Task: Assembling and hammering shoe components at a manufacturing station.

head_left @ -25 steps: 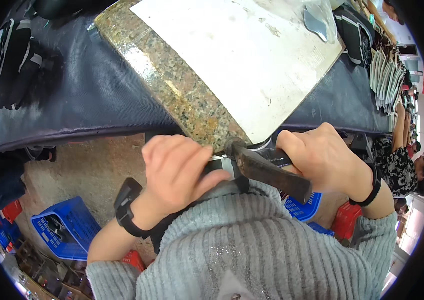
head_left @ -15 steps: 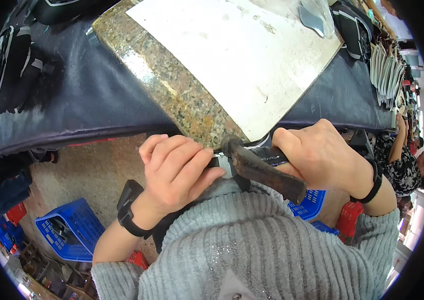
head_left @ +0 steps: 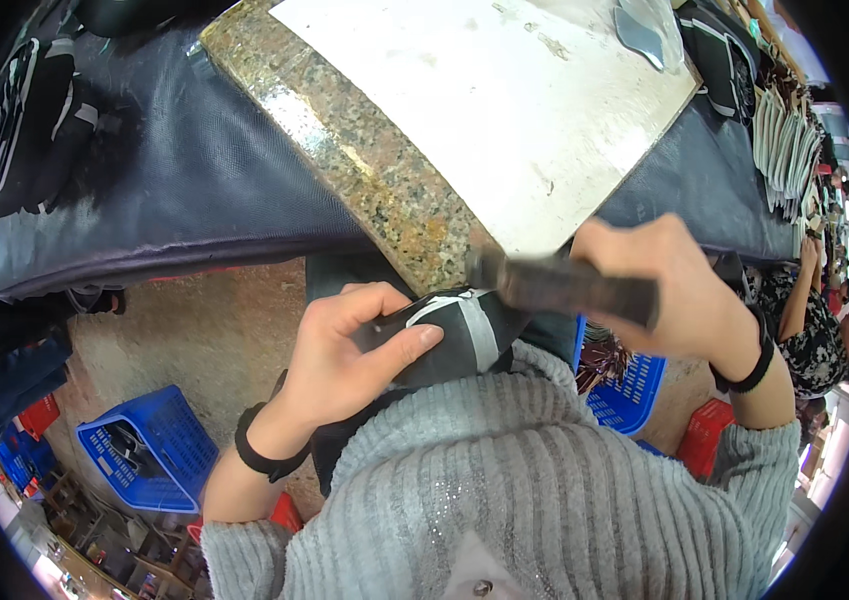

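My left hand [head_left: 349, 352] grips a black fabric shoe upper [head_left: 447, 348] with a light grey strip across it, thumb on top. The piece lies against the near corner of the granite slab [head_left: 389, 195], close to my body. In my right hand [head_left: 672, 292] is a hammer [head_left: 576, 289] with a dark, worn head, blurred by motion. Its head hovers over or just beside the upper's right edge; whether they touch, I cannot tell. The handle is mostly hidden by the head and my fingers.
A white sheet [head_left: 514, 110] covers much of the slab on the dark-covered table [head_left: 174, 150]. Black shoe uppers [head_left: 19, 135] lie at left, with stacked pale pieces [head_left: 782, 150] at right. Blue baskets [head_left: 149, 450] stand below. A person [head_left: 804, 320] works at the far right.
My left hand has shifted down and turned, bringing more of the black upper into view. The hammer has risen slightly and swung to a more level angle in my right hand.
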A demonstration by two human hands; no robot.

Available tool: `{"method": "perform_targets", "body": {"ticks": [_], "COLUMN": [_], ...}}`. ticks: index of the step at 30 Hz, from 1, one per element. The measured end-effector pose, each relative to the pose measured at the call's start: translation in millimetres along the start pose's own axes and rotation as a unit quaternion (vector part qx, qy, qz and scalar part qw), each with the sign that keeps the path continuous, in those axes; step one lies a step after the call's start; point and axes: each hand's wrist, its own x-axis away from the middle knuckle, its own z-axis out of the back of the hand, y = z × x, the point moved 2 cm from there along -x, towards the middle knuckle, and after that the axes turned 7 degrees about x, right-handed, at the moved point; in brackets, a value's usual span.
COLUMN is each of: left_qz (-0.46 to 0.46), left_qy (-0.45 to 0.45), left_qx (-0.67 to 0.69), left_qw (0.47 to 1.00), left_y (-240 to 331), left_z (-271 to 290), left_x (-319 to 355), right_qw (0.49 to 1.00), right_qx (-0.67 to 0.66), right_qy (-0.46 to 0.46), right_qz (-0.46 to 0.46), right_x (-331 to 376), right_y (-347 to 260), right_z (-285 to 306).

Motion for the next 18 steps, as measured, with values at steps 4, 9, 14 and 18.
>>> {"method": "perform_targets", "body": {"ticks": [4, 9, 14, 18], "left_qz": [0.001, -0.09, -0.179, -0.304], "left_qy": [0.019, 0.047, 0.187, 0.208], "left_qx": [0.102, 0.105, 0.128, 0.056], "left_qw": [0.995, 0.989, 0.957, 0.928], "left_y": [20, 45, 61, 73], "left_z": [2, -6, -16, -50], "left_x": [7, -3, 8, -6], "right_qw": [0.952, 0.93, 0.868, 0.798], "right_qx": [0.064, 0.146, -0.242, -0.593], "right_qy": [0.3, 0.321, 0.433, 0.082], "right_qz": [-0.006, -0.106, -0.02, -0.071], "right_x": [-27, -80, -26, 63], "right_y": [28, 63, 8, -38], "right_z": [9, -18, 9, -46]}}
